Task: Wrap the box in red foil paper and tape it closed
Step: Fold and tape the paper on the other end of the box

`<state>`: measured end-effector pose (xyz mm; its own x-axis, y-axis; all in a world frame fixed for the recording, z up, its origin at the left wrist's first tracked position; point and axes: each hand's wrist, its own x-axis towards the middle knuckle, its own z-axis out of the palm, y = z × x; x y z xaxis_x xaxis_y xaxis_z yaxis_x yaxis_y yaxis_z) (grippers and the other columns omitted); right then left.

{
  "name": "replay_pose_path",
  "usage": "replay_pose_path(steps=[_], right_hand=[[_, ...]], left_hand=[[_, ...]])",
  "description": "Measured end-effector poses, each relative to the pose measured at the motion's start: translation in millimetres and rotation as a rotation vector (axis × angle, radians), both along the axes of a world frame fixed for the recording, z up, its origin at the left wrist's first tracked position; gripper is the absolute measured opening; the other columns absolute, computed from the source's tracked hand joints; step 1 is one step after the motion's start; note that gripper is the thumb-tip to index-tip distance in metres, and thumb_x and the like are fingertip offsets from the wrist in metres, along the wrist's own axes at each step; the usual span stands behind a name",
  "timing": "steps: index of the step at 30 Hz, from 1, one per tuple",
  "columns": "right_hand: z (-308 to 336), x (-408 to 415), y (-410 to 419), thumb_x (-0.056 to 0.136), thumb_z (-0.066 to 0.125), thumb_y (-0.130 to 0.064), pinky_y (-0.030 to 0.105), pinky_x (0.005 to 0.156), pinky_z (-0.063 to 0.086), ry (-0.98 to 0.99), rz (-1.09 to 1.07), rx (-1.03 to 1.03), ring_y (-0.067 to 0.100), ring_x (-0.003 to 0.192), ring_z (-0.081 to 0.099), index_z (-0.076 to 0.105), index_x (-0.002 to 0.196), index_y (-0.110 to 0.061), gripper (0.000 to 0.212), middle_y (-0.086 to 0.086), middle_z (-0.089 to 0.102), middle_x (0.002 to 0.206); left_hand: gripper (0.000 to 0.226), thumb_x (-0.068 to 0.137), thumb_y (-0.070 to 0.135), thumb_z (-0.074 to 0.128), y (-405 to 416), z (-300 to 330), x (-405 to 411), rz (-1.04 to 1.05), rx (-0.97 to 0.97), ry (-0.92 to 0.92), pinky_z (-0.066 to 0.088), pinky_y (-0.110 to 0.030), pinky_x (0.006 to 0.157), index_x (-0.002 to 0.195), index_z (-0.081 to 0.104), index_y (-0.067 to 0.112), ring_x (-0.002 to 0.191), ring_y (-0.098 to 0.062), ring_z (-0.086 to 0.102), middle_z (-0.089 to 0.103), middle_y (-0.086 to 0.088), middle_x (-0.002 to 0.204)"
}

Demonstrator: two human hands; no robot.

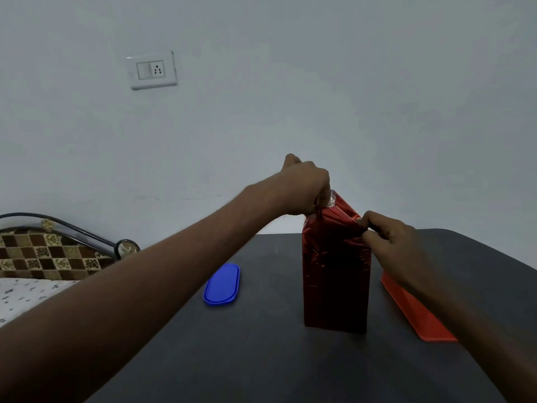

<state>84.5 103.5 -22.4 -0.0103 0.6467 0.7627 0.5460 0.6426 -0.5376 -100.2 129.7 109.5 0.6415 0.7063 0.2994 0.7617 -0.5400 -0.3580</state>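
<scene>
Hands (308, 189) (389, 242) in pinching grip on upright foil-wrapped box (334, 286).

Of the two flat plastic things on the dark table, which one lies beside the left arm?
The blue oval plastic lid, left of the red foil-wrapped box. The orange rectangular plastic lid lies under the right arm.

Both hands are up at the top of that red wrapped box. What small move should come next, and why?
Probably fold the pinched flap down flat. The box stands upright, its red foil peaked and loose on top; the left hand grips the peak, and the right hand pinches a side fold.
</scene>
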Motion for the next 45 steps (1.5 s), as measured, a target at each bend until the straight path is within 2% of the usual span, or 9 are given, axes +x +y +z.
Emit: replay_pose_path(steps=[7, 13, 17, 22, 26, 32, 38, 41, 45], right_hand=[[-1, 0, 6, 0.080, 0.046, -0.020, 0.013, 0.048, 0.030, 0.011, -0.035, -0.001, 0.006, 0.049, 0.042, 0.056, 0.067, -0.017, 0.016, -0.012, 0.049, 0.052], [-4, 0, 8, 0.082, 0.046, -0.020, 0.012, 0.051, 0.032, 0.006, -0.035, -0.004, 0.007, 0.053, 0.044, 0.056, 0.068, -0.018, 0.017, -0.014, 0.051, 0.054], [-3, 0, 5, 0.080, 0.048, -0.018, 0.011, 0.050, 0.032, 0.010, -0.039, -0.002, 0.006, 0.051, 0.044, 0.056, 0.068, -0.018, 0.015, -0.014, 0.051, 0.054], [-3, 1, 4, 0.081, 0.049, -0.015, 0.011, 0.048, 0.032, 0.012, -0.039, -0.010, 0.005, 0.049, 0.046, 0.057, 0.069, -0.015, 0.015, -0.016, 0.051, 0.052], [-4, 3, 5, 0.087, 0.059, 0.002, 0.009, 0.050, 0.034, -0.041, -0.080, -0.042, 0.002, 0.052, 0.049, 0.061, 0.073, -0.014, 0.022, -0.021, 0.054, 0.055], [19, 4, 2, 0.086, 0.075, -0.024, 0.013, 0.072, 0.038, -0.277, -0.148, -0.039, 0.005, 0.084, 0.060, 0.072, 0.092, -0.028, 0.008, -0.018, 0.068, 0.088], [11, -3, -5, 0.079, 0.081, -0.018, 0.015, 0.068, 0.042, -0.273, -0.190, 0.101, 0.010, 0.075, 0.066, 0.074, 0.084, -0.025, 0.012, -0.013, 0.071, 0.080], [0, -1, -10, 0.078, 0.081, -0.011, 0.028, 0.071, 0.052, -0.343, -0.166, 0.134, 0.013, 0.078, 0.068, 0.074, 0.090, -0.022, 0.017, -0.009, 0.074, 0.087], [-8, 0, -12, 0.079, 0.079, -0.012, 0.027, 0.078, 0.044, -0.446, -0.218, 0.172, 0.019, 0.083, 0.068, 0.073, 0.093, -0.019, 0.017, -0.004, 0.075, 0.093]], left_hand=[[0.017, 0.084, 0.009, 0.066, 10, 4, -43, -0.003, 0.064, -0.606, 0.051, -0.031, 0.084, 0.083, 0.076, 0.023, 0.088, -0.012, 0.065, 0.073, 0.009, 0.086], [0.008, 0.086, 0.013, 0.072, 45, -61, -60, 0.074, -0.413, -0.794, 0.059, -0.027, 0.069, 0.089, 0.079, 0.011, 0.072, -0.017, 0.069, 0.076, -0.011, 0.083], [0.007, 0.086, 0.014, 0.073, 48, -82, -44, -0.022, -0.396, -0.984, 0.052, -0.017, 0.057, 0.084, 0.077, 0.009, 0.065, -0.010, 0.066, 0.073, -0.004, 0.075], [0.006, 0.083, 0.017, 0.077, 51, -83, -34, -0.080, -0.343, -0.947, 0.045, -0.011, 0.059, 0.083, 0.079, 0.012, 0.056, 0.007, 0.060, 0.072, 0.008, 0.069], [0.003, 0.082, 0.016, 0.077, 51, -80, -33, -0.099, -0.357, -0.909, 0.054, -0.018, 0.067, 0.083, 0.079, 0.014, 0.069, -0.004, 0.069, 0.075, 0.005, 0.074], [0.004, 0.083, 0.017, 0.074, 50, -78, -33, -0.108, -0.316, -0.816, 0.047, -0.013, 0.066, 0.082, 0.078, 0.017, 0.066, 0.004, 0.063, 0.071, 0.014, 0.075], [0.011, 0.082, 0.027, 0.079, 51, -76, -33, -0.140, -0.319, -0.731, 0.054, -0.025, 0.077, 0.090, 0.078, 0.019, 0.073, -0.001, 0.065, 0.074, 0.006, 0.084], [0.014, 0.080, 0.032, 0.080, 53, -74, -31, -0.146, -0.316, -0.686, 0.055, -0.032, 0.080, 0.090, 0.078, 0.023, 0.074, -0.001, 0.064, 0.074, 0.006, 0.084], [0.018, 0.082, 0.029, 0.078, 50, -68, -29, -0.148, -0.305, -0.607, 0.052, -0.028, 0.079, 0.100, 0.079, 0.027, 0.081, -0.005, 0.064, 0.073, 0.005, 0.085]])
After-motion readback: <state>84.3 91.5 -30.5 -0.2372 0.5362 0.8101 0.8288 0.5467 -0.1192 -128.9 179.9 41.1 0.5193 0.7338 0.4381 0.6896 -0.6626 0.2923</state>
